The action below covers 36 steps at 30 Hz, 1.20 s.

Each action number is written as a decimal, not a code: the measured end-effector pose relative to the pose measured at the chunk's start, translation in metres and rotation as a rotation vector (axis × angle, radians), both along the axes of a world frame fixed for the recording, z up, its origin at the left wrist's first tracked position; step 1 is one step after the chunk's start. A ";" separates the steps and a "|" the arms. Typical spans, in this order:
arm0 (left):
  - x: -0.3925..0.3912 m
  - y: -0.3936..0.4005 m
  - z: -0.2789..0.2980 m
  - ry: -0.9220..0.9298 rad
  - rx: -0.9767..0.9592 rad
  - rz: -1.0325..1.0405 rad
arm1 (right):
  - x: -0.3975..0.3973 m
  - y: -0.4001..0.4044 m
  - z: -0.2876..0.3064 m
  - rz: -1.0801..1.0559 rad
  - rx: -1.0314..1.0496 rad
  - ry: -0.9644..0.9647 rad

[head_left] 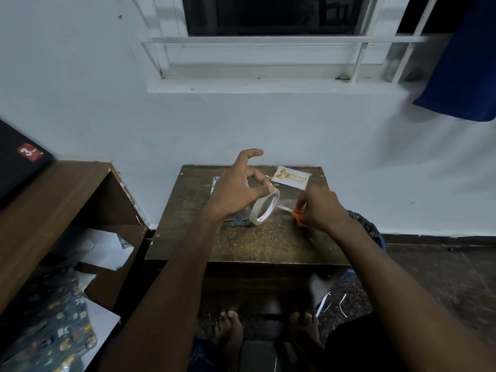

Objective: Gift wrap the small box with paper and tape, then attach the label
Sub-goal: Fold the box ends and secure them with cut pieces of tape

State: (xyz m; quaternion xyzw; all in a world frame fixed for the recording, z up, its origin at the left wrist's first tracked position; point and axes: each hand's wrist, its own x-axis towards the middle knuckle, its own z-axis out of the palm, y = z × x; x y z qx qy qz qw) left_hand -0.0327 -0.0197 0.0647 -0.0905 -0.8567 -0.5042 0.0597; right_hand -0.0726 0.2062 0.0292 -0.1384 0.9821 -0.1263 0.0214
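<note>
- Brown, scuffed wood forms the small worktop (241,245), which stands against a pale wall below a white-framed window.
- On it, the left hand (236,189) pinches the top of a cream roll of tape (264,208) between thumb and fingers; the roll stands on edge, and red lettering runs round its inner core, too small to read.
- A strip of clear tape (284,207) stretches from the roll to the right hand (319,208), which is blurred, closed around something orange (298,216); what that is I cannot tell.
- Behind the left hand lies the small box (234,220) in dark blue patterned paper, mostly hidden, touching the roll's base.
- At the far right corner of the worktop lies the label (291,178), a white card with three orange shapes and gold script, illegible.
- To the left, a wooden shelf (53,200) carries a black item with a red sticker (30,152) showing a white "3".
- More patterned wrapping paper (53,326) lies low on the left.
- Bare feet (229,331) show beneath the worktop.
</note>
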 end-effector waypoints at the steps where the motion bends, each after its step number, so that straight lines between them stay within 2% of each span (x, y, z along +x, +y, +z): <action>1: 0.000 0.000 0.000 0.001 -0.006 -0.012 | 0.001 -0.004 -0.004 -0.002 0.052 0.006; 6: -0.001 -0.003 0.000 -0.005 -0.003 -0.047 | 0.008 -0.014 0.000 -0.007 0.182 0.019; 8: -0.001 -0.004 0.001 -0.009 0.022 -0.074 | 0.010 -0.012 0.004 -0.043 0.169 0.057; 10: 0.000 -0.006 0.003 -0.022 0.030 -0.111 | 0.010 -0.010 0.011 -0.022 -0.023 0.069; 13: 0.002 -0.008 0.007 -0.040 0.046 -0.159 | 0.014 -0.012 0.028 0.199 -0.493 -0.124; 16: 0.004 -0.008 0.008 -0.026 0.089 -0.151 | 0.022 -0.019 0.033 0.315 -0.676 -0.215; 28: 0.006 0.003 0.009 0.038 0.270 0.086 | 0.025 -0.019 0.035 0.266 -0.857 -0.076; 36: 0.007 0.009 0.008 0.046 0.168 0.110 | 0.024 -0.019 0.030 0.309 -0.779 0.132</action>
